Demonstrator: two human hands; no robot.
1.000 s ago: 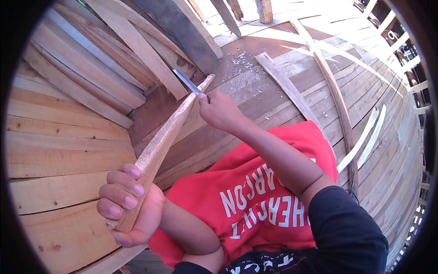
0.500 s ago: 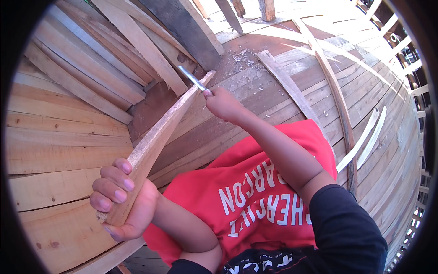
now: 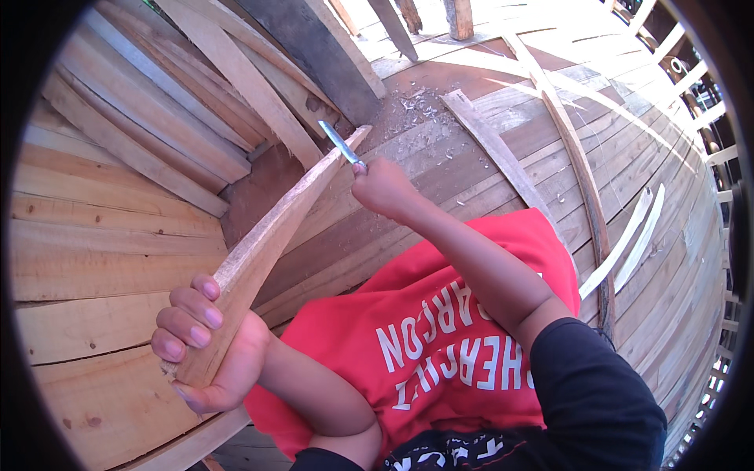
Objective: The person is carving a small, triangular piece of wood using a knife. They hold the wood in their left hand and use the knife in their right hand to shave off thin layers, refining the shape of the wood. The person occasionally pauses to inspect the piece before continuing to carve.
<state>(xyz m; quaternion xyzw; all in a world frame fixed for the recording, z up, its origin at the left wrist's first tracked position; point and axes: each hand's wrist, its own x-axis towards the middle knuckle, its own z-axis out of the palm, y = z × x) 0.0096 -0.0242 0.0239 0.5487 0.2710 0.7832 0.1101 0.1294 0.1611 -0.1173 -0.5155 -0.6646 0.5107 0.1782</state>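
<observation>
A long piece of wood (image 3: pixel 271 247) slants from the lower left up toward the middle, narrowing at its far end. My left hand (image 3: pixel 216 345) is wrapped round its thick near end, fingers over one side and thumb on the other. Near the narrow end my right hand (image 3: pixel 385 188) is closed round a knife, whose handle the fist hides. The knife's bright blade (image 3: pixel 340 144) lies across the top of the wood close to its tip. Red cloth with white lettering (image 3: pixel 440 298) covers my lap under both forearms.
Planks (image 3: pixel 149 102) lean in layers at the upper left, beside a dark post (image 3: pixel 334 63). Shavings (image 3: pixel 420 106) are scattered on the plank floor (image 3: pixel 503 188). Long battens (image 3: pixel 577 157) and two pale curved strips (image 3: pixel 632 235) lie to the right.
The knife blade has shifted slightly toward the right and turned steeper across the wood. My right hand has moved a little with it. My left hand keeps its grip, nearly still.
</observation>
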